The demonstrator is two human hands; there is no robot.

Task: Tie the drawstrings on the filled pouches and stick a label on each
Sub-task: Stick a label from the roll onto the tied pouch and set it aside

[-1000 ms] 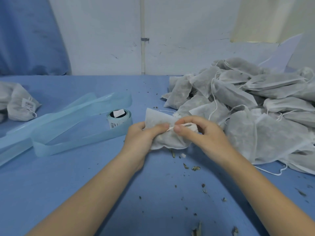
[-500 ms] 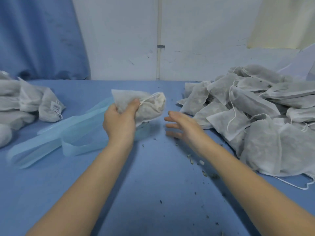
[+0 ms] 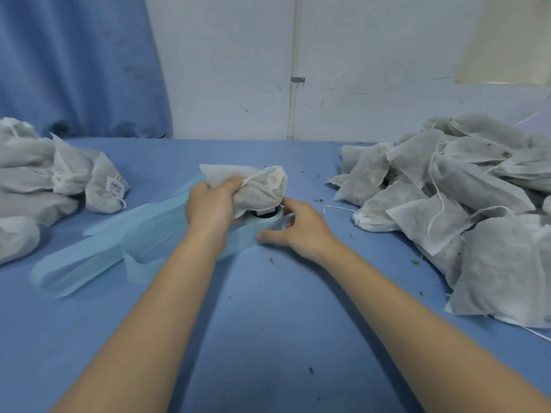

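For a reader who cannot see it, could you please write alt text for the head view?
The left hand grips a filled pouch above a label roll, which the right hand touches. Pouch piles flank the blue table.

pouch (image 3: 259,189): grey-white, filled, drawstring cinched, raised | label roll (image 3: 264,223): pale blue, just below
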